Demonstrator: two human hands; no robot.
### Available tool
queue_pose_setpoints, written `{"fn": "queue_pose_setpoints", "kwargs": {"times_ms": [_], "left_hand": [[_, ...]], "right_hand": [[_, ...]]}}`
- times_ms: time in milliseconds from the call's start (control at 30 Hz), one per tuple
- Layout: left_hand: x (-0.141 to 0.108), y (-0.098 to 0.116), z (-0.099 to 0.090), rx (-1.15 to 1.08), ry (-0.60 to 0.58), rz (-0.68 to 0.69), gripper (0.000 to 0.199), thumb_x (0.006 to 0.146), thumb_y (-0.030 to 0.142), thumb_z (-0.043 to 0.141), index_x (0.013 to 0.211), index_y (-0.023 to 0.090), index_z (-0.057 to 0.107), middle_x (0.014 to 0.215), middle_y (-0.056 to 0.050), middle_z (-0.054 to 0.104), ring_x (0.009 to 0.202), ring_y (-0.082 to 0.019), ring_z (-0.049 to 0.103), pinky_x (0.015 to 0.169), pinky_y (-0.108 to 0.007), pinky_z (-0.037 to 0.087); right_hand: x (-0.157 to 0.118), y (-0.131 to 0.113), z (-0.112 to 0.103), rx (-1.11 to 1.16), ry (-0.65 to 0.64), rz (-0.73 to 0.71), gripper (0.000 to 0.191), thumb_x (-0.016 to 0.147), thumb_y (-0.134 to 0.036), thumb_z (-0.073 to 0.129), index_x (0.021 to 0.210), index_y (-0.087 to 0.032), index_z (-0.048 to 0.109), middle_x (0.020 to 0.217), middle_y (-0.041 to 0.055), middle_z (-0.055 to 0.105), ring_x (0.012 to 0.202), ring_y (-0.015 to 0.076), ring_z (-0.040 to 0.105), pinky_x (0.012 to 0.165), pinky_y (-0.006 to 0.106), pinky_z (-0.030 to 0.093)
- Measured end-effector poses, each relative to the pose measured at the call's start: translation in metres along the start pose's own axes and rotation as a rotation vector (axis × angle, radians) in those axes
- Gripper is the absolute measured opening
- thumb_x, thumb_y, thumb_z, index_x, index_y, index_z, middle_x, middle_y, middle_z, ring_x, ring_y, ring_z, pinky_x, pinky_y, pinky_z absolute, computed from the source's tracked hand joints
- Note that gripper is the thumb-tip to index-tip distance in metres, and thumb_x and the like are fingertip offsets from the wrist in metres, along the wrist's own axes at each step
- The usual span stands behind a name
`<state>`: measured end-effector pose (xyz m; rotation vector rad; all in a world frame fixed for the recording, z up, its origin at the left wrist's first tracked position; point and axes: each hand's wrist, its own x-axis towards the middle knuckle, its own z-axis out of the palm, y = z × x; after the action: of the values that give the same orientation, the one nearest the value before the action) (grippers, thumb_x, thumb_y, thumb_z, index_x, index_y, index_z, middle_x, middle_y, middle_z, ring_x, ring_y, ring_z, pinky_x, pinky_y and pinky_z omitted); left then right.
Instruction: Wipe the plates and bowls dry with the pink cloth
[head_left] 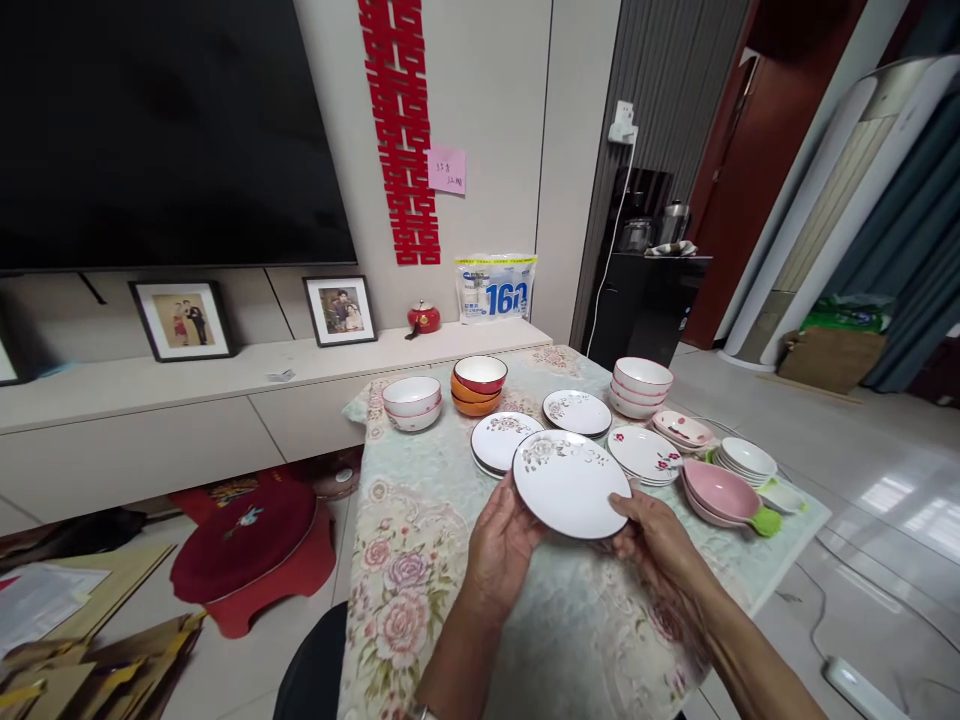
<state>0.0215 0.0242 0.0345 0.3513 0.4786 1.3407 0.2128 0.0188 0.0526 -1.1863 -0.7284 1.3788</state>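
Note:
A white plate with a dark rim and grey-brown flowers [571,490] is held above the table, tilted toward me. My left hand [501,545] supports its lower left edge with the palm turned up. At the plate's right edge, my right hand [651,530] grips it, thumb on top. Just behind lie similar plates in two stacks, one at left [504,440] and one farther back [577,411]. A stack of plates with red flowers [645,453] is to the right. Pink leaf-shaped dishes [721,490] sit beyond my right hand.
On the flowered tablecloth [405,590] stand white bowls [412,398], orange and red bowls [478,385], more white bowls at right [641,385], oval dishes [682,430] and small white dishes [748,456]. A red stool [255,550] is left of the table.

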Motion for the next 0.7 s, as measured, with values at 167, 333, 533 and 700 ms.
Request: {"fn": "queue_pose_setpoints", "kwargs": {"times_ms": [167,333,533,700], "left_hand": [[0.009,-0.013,-0.005,0.099,-0.036,-0.109,0.040,0.073,0.022,0.077,0.111,0.014,0.067,0.108,-0.013,0.072,0.084,-0.022,0.070,0.077,-0.036,0.053],[0.009,-0.013,-0.011,0.232,0.008,-0.188,0.035,0.067,0.020,0.078,0.100,0.012,0.068,0.099,-0.013,0.072,0.071,-0.018,0.068,0.066,-0.030,0.049],[0.011,-0.014,-0.014,0.300,0.030,-0.227,0.033,0.064,0.015,0.075,0.095,0.012,0.067,0.096,-0.012,0.071,0.070,-0.017,0.067,0.066,-0.030,0.048],[0.012,-0.016,-0.012,0.310,0.043,-0.236,0.035,0.062,0.013,0.075,0.095,0.011,0.067,0.096,-0.012,0.070,0.070,-0.017,0.066,0.066,-0.030,0.048]], "right_hand": [[0.038,-0.028,0.003,0.039,0.176,-0.002,0.014,0.075,-0.016,0.069,0.079,-0.014,0.055,0.047,0.0019,0.061,0.036,0.0124,0.055,0.035,0.019,0.049],[0.087,-0.038,0.009,0.047,0.304,-0.013,0.010,0.081,-0.008,0.061,0.089,-0.012,0.056,0.049,0.0006,0.062,0.038,0.0126,0.059,0.039,0.019,0.053],[0.118,-0.039,0.014,0.030,0.395,-0.014,0.006,0.087,-0.006,0.054,0.089,-0.012,0.054,0.050,0.0007,0.061,0.042,0.0137,0.062,0.042,0.020,0.055],[0.127,-0.036,0.017,0.034,0.402,0.014,0.006,0.088,-0.006,0.053,0.087,-0.012,0.054,0.051,0.0006,0.060,0.045,0.0132,0.062,0.043,0.021,0.057]]}}
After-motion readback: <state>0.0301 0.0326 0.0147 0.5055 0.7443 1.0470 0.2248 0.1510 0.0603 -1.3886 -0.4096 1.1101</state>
